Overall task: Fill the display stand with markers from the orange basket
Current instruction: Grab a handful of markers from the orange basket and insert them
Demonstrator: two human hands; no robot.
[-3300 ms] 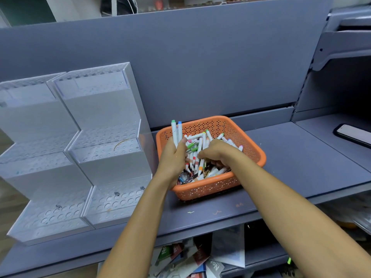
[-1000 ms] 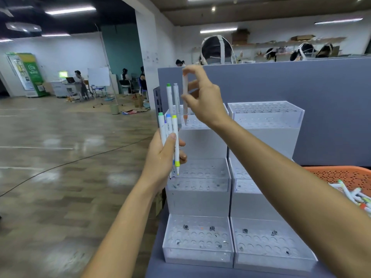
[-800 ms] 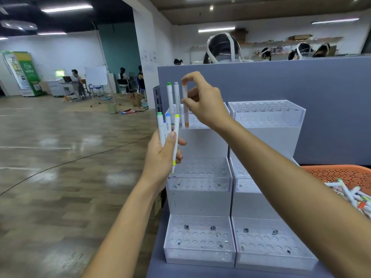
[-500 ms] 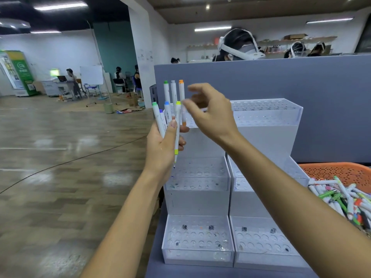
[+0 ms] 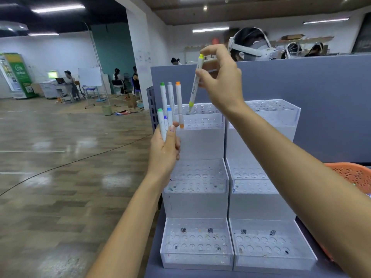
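The right hand point(image 5: 219, 77) pinches a yellow-capped marker point(image 5: 195, 85), tilted, with its lower tip just over the top tier of the left display stand point(image 5: 200, 197). Three standing markers point(image 5: 170, 97) line that tier's left edge, and the holes to the right of them are open. The left hand point(image 5: 164, 151) grips a bundle of markers point(image 5: 166, 121) just beside the stand's left wall. The orange basket point(image 5: 355, 175) shows at the right edge.
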